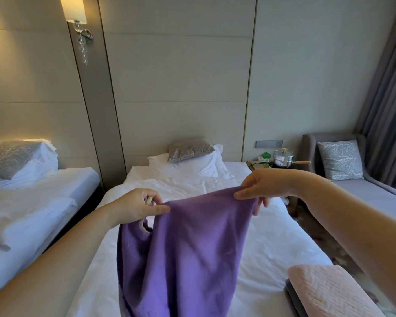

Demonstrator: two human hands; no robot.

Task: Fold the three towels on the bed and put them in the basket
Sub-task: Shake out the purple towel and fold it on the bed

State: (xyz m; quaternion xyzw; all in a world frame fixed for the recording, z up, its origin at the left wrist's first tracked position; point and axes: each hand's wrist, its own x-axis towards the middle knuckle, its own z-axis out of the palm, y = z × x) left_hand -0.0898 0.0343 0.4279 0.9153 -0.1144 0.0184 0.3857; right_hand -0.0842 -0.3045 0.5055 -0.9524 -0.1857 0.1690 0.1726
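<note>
Purple towel [183,248] hangs pinched between left hand [138,208] and right hand [261,186].

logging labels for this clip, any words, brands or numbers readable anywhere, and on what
No text can be read in this view.
purple towel: no tag or print shows
pink towel: quilted pattern only
green and white item by the pot: may carry print, too small and blurred to read
switch plate: no legible marks

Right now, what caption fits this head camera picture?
Left hand and right hand hold a purple towel above the white bed, near a folded pink towel.
</note>
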